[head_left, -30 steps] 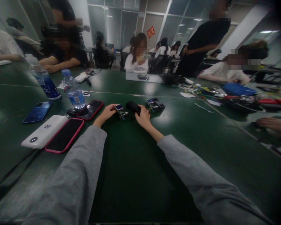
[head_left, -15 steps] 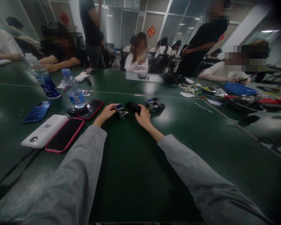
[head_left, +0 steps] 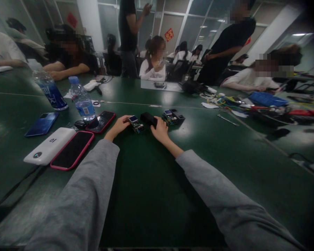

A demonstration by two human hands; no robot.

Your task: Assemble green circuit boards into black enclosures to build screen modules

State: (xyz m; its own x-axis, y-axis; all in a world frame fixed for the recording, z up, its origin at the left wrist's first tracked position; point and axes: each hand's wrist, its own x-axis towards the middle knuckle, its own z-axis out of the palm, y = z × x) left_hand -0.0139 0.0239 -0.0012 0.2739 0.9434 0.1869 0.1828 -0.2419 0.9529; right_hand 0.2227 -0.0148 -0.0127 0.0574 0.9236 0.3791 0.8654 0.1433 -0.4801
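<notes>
My left hand [head_left: 121, 124] is closed on the left edge of a small green circuit board [head_left: 136, 125] that carries a little screen. Across a narrow gap, my right hand [head_left: 160, 129] grips a black box-shaped case [head_left: 148, 119] by its right end. Just beyond my right hand, a second circuit board [head_left: 169, 116] with a small screen lies beside another black case [head_left: 178, 115]. Some of my fingertips are hidden behind the parts they hold.
To the left are two pink-edged phones [head_left: 72, 150], a white power bank [head_left: 50, 146], a blue phone [head_left: 42, 124], a water bottle [head_left: 83, 101] and a blue-labelled bottle [head_left: 49, 89]. Tangled wires and a blue tray [head_left: 269, 99] lie right. Other people sit around the green table [head_left: 157, 195].
Both my hands and the parts in them stay nearly still. In the background, a standing person in black has moved to the right.
</notes>
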